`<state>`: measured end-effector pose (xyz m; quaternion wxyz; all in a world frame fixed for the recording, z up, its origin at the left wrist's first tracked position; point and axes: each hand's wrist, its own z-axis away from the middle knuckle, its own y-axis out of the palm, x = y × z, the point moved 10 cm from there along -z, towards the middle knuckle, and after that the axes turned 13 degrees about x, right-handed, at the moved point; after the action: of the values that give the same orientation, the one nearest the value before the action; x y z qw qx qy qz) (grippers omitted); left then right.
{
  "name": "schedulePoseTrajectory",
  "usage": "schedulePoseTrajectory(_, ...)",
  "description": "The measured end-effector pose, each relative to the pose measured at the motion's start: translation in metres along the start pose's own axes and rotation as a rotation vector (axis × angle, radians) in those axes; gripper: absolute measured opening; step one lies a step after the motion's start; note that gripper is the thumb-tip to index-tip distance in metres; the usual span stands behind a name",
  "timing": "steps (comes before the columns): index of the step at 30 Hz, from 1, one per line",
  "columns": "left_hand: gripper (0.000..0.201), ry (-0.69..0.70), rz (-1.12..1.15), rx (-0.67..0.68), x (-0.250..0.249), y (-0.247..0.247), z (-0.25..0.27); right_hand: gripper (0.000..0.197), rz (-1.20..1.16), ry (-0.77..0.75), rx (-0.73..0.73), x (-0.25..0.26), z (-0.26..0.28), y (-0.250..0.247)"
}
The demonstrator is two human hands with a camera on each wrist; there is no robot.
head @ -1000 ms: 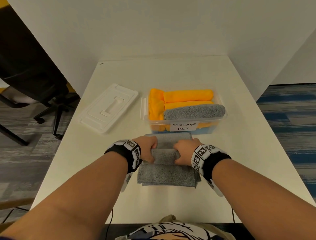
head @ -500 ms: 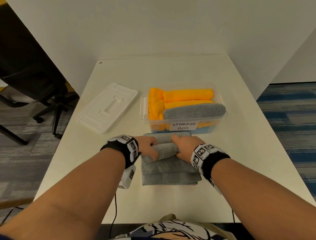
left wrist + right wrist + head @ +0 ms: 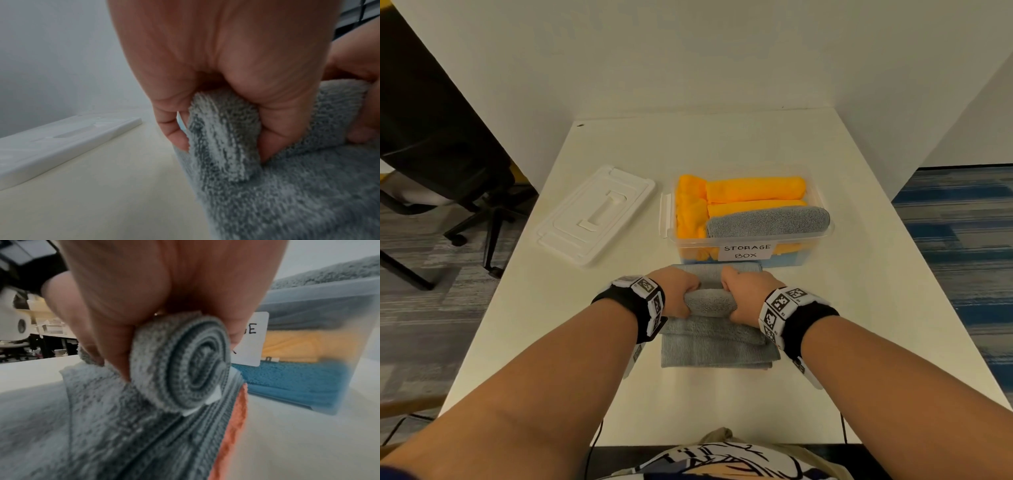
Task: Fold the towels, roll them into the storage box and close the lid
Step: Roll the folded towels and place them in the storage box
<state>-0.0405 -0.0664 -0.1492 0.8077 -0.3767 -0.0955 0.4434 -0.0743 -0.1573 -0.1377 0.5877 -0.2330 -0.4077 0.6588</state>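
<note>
Left hand (image 3: 677,291) and right hand (image 3: 748,294): each grip curled round one end of the half-rolled grey terry towel (image 3: 710,302), lying on the white counter (image 3: 825,308) just before the clear plastic storage box (image 3: 751,240); flat white lid (image 3: 595,214) lies beside it.

Black office chair (image 3: 431,137) left of white table (image 3: 893,308).

Layout on surface (image 3: 722,144), head view.
Storage box (image 3: 750,241) frame centre, rolled towels (image 3: 755,188) inside; lid (image 3: 595,214) left of it; part-rolled towel (image 3: 717,337) below box, between left hand (image 3: 676,291) and right hand (image 3: 748,296).
</note>
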Motion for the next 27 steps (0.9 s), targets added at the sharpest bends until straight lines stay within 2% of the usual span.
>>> schedulePoseTrajectory(4, 0.047, -0.025, 0.293, 0.138, 0.006, 0.009, 0.002, 0.037, 0.119, -0.029, -0.081, 0.006, 0.001, -0.007)
schedulePoseTrajectory(9, 0.053, -0.028, 0.296, 0.269, -0.002, 0.017, 0.001, 0.038, 0.209, -0.040, -0.086, 0.009, 0.002, -0.008)
schedulePoseTrajectory(13, 0.043, -0.021, 0.191, 0.200, -0.004, 0.009, -0.003, 0.041, 0.134, -0.037, 0.006, 0.008, 0.003, -0.003)
schedulePoseTrajectory(17, 0.039, -0.002, 0.130, 0.098, -0.006, -0.007, -0.001, 0.056, -0.256, 0.000, 0.168, -0.006, 0.003, 0.007)
schedulePoseTrajectory(19, 0.040, 0.022, 0.126, 0.057, -0.009, -0.019, 0.002, 0.056, -0.320, 0.009, 0.200, -0.012, 0.004, 0.006)
schedulePoseTrajectory(22, 0.046, 0.052, 0.178, 0.047, -0.011, -0.037, 0.007, 0.050, -0.332, 0.015, 0.172, -0.020, 0.005, -0.015)
schedulePoseTrajectory(27, 0.037, 0.069, 0.303, -0.011, -0.006, -0.084, 0.022, 0.043, -0.310, 0.026, 0.021, -0.040, 0.016, -0.078)
